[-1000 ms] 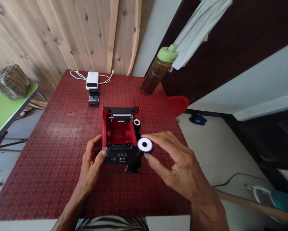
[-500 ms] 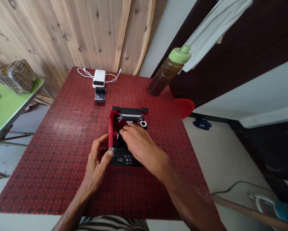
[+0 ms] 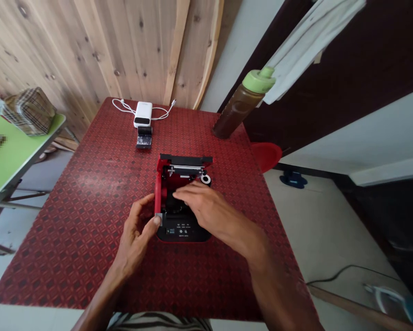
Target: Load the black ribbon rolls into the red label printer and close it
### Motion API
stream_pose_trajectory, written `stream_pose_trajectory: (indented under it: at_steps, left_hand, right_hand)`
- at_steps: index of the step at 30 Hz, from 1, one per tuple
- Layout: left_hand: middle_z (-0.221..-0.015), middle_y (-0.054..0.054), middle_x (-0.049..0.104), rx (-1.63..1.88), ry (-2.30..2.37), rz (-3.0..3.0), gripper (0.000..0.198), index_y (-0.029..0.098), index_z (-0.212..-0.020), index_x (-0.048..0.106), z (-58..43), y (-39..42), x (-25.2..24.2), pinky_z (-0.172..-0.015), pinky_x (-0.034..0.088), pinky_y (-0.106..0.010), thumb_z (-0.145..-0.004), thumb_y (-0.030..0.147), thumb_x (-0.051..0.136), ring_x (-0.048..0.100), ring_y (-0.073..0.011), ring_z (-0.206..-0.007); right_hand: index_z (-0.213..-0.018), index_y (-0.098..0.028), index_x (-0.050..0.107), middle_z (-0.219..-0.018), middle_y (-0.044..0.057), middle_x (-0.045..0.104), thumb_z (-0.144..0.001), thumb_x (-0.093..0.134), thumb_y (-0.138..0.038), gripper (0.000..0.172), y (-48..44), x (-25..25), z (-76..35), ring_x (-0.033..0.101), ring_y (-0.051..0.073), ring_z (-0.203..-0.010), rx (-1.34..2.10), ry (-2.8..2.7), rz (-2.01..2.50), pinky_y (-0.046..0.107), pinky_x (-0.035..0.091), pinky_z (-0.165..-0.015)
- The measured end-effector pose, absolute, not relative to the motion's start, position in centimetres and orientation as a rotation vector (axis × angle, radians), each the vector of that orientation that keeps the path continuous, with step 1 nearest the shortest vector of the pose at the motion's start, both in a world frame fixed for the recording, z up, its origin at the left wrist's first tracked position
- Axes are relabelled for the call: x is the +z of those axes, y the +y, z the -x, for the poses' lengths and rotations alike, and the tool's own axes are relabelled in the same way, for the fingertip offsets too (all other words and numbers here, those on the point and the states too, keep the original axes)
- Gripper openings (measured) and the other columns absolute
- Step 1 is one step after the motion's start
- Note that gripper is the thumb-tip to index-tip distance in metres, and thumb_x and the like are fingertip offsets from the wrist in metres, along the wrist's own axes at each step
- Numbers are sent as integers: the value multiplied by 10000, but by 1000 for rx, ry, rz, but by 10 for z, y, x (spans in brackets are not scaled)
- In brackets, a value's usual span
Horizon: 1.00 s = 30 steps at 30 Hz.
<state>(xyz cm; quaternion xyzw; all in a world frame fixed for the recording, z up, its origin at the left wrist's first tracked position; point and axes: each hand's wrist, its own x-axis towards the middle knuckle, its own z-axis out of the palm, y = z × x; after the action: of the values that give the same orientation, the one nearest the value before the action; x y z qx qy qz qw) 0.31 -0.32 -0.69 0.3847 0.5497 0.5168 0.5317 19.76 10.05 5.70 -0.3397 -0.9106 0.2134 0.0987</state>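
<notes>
A red and black device (image 3: pixel 183 232) with its lid raised stands on the red patterned table. My left hand (image 3: pixel 137 234) rests against its left side, thumb on the front left corner, fingers apart along the red wall. Over the open compartment is my right hand (image 3: pixel 206 204), its fingers reaching in from the right; what the fingertips touch is hidden. A roll with a white end and dark centre (image 3: pixel 206 179) sits at the device's right side, just behind my right hand.
A white power bank (image 3: pixel 143 113) with a cable and a small black strip-like item (image 3: pixel 144 138) lie at the back left. A brown bottle with a green cap (image 3: pixel 235 105) stands at the back right. A red stool (image 3: pixel 268 155) is beyond the table's right edge.
My right hand has moved slightly right and its fingers have straightened, showing more of the black interior. My left hand keeps its place on the device. The view has shifted slightly.
</notes>
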Motion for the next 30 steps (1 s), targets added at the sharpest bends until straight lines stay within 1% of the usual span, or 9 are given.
stream_pose_trajectory:
  at_steps: [7,13,16,18,21,23,26,28,30]
  left_hand:
    - [-1473,-167,706,1247,1434,-1009,636,222,-1415,656,10,23,12,-1149,522,-555,-936,628,760,673,-377,-1367]
    - [-1407,-115,737,1436,1431,-1269,507,241,-1387,708,14,82,33,-1131,505,-478,-1032,598,658,666,-302,-1327]
    - [-1256,-88,773,1463,1392,-1317,437,240,-1180,806,7,104,41,-1069,518,-440,-1078,601,583,693,-261,-1177]
    - [-1144,-80,787,1481,1381,-1284,397,232,-972,809,1,108,45,-1046,525,-424,-1062,571,623,707,-250,-1112]
    - [-1228,-87,781,1472,1389,-1241,289,229,-801,748,-4,95,46,-1102,512,-405,-989,447,749,673,-277,-1311]
    - [-1419,-91,724,1444,1396,-1185,177,237,-932,784,-6,78,42,-1113,529,-416,-942,413,806,637,-302,-1405]
    - [-1464,-101,718,1391,1373,-978,514,285,-1354,706,-8,52,30,-1138,547,-477,-887,433,862,647,-326,-1414]
    - [-1526,-113,692,1340,1359,-883,621,286,-1448,648,-9,40,23,-1196,519,-508,-890,451,863,626,-340,-1459]
    - [-1589,-117,656,1300,1326,-826,621,279,-1467,645,-10,34,18,-1249,480,-521,-909,466,846,608,-348,-1491]
  right_hand:
    - [-1083,-173,810,-1091,67,833,-1053,611,-5,262,95,59,-215,739,219,-1042,707,-2607,789,395,629,-967]
    - [-1009,-150,770,-975,49,782,-1032,704,-64,111,90,57,-217,695,210,-944,624,-2513,765,387,626,-908]
    - [-986,-152,761,-979,61,760,-1045,669,-50,150,77,54,-218,675,213,-952,469,-2390,816,384,634,-905]
    - [-990,-144,766,-972,74,748,-1043,630,-10,198,67,51,-218,658,215,-923,328,-2320,863,375,633,-852]
    - [-1047,-122,770,-928,73,745,-1016,627,36,216,50,44,-217,643,211,-857,198,-2268,908,369,622,-787]
    - [-1081,-115,768,-918,70,756,-1016,636,32,208,41,40,-217,660,209,-850,163,-2251,929,372,625,-797]
    - [-1097,-108,766,-949,76,784,-1022,663,4,170,32,35,-215,700,221,-884,65,-2226,954,387,632,-838]
    - [-1088,-96,768,-958,86,792,-1013,686,-3,145,29,33,-214,715,227,-887,-1,-2215,957,392,631,-836]
    - [-1077,-88,774,-969,99,794,-1003,697,4,141,27,32,-214,725,229,-890,-32,-2215,957,389,629,-831]
